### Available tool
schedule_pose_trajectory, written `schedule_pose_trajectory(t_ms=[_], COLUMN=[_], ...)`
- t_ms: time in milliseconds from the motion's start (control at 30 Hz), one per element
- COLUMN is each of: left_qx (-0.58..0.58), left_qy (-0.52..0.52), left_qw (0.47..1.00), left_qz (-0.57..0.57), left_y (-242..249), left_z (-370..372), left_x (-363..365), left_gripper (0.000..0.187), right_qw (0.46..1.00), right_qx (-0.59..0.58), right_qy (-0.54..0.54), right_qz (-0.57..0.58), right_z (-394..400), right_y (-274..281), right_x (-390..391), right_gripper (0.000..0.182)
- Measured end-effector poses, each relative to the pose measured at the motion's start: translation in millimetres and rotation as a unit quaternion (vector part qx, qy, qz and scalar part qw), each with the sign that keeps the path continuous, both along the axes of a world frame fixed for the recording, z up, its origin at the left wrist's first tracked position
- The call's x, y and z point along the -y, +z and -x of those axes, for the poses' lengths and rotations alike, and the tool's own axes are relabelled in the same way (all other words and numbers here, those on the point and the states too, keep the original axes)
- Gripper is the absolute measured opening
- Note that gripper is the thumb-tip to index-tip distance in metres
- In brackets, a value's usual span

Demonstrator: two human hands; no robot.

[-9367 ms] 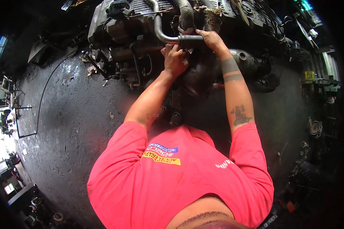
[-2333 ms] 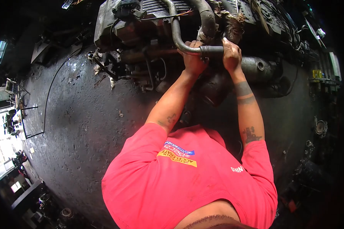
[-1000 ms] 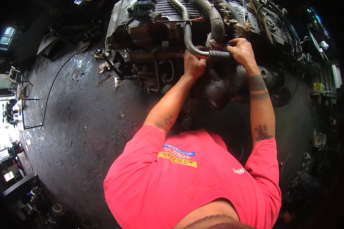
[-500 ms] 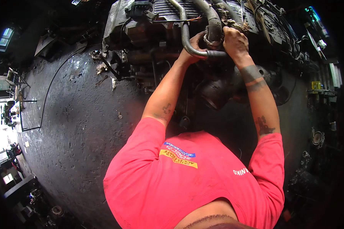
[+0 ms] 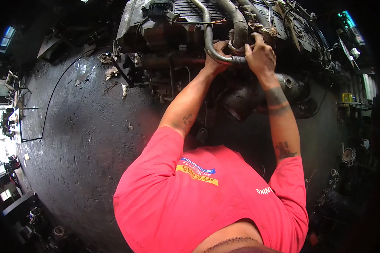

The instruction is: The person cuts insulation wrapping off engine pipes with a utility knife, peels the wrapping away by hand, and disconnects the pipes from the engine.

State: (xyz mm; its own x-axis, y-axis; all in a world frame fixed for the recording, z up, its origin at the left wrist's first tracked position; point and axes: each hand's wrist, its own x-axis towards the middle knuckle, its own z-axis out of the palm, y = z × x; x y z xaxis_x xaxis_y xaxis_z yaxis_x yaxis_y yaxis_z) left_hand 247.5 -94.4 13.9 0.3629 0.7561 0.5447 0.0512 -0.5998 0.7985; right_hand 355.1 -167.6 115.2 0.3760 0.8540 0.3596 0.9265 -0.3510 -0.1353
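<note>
A thin bent metal pipe (image 5: 208, 39) curves down the front of a large dirty engine (image 5: 188, 36) and ends in a sleeve on the right. Behind that bend is my left hand (image 5: 217, 59), curled against the pipe with its fingertips partly hidden. A thicker pipe (image 5: 240, 29) comes down between my hands, with a ragged pale wrap (image 5: 231, 40) at its lower end. My right hand (image 5: 262, 58) is just right of the thicker pipe. Its thumb and fingers are apart, and nothing shows in its grasp.
A dark rounded metal part (image 5: 236, 101) hangs below the engine. Wires and torn scraps (image 5: 264, 29) lie over the engine's top. On the left, a black cable (image 5: 57, 80) crosses the stained floor (image 5: 84, 139). Parts line a shelf (image 5: 354, 103) at the right.
My right hand has shifted slightly down, and its closed fingers have opened apart. The left hand stays by the bent pipe. The view has moved a little.
</note>
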Motion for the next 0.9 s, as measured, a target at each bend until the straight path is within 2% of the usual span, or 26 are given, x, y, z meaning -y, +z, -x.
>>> schedule_pose_trajectory(t_ms=[100, 167, 233, 267, 367, 400, 467, 667, 800, 900], left_qx=[-0.009, -0.003, 0.016, 0.036, 0.010, 0.011, -0.023, -0.020, -0.030, -0.003], left_qy=[0.001, -0.003, -0.009, -0.013, 0.012, 0.013, 0.034, 0.040, 0.048, 0.024], left_qw=[1.000, 0.996, 0.997, 0.997, 0.996, 0.996, 0.999, 0.998, 0.997, 1.000], left_qz=[0.004, -0.086, -0.078, -0.071, -0.083, -0.083, -0.008, -0.044, -0.057, -0.007], left_y=[-7, -35, -23, -14, 4, -1, -18, -13, -20, -17], left_z=[0, -9, -1, 3, -2, -4, -9, -6, -3, 1], left_x=[1, -15, -7, -4, 1, 0, -2, -4, -4, 0], left_gripper=[0.040, 0.047, 0.050, 0.053, 0.052, 0.052, 0.052, 0.036, 0.033, 0.030], right_qw=[0.992, 0.988, 0.978, 0.978, 0.971, 0.971, 0.975, 0.985, 0.983, 0.988], right_qx=[-0.121, -0.149, -0.199, -0.200, -0.164, -0.163, -0.173, -0.154, -0.170, -0.148], right_qy=[-0.021, -0.009, -0.008, -0.011, 0.003, 0.004, -0.016, 0.018, 0.032, 0.028], right_qz=[-0.033, -0.043, -0.058, -0.058, -0.174, -0.174, -0.136, -0.069, -0.055, -0.040], right_z=[4, -5, -7, -7, -9, -7, -5, -16, -19, -21], right_y=[-7, -14, -17, -19, -38, -36, -31, -32, -30, -31], right_x=[7, 5, 5, 5, 6, 6, 7, 6, 4, 3], right_gripper=[0.040, 0.042, 0.040, 0.040, 0.035, 0.035, 0.039, 0.044, 0.044, 0.046])
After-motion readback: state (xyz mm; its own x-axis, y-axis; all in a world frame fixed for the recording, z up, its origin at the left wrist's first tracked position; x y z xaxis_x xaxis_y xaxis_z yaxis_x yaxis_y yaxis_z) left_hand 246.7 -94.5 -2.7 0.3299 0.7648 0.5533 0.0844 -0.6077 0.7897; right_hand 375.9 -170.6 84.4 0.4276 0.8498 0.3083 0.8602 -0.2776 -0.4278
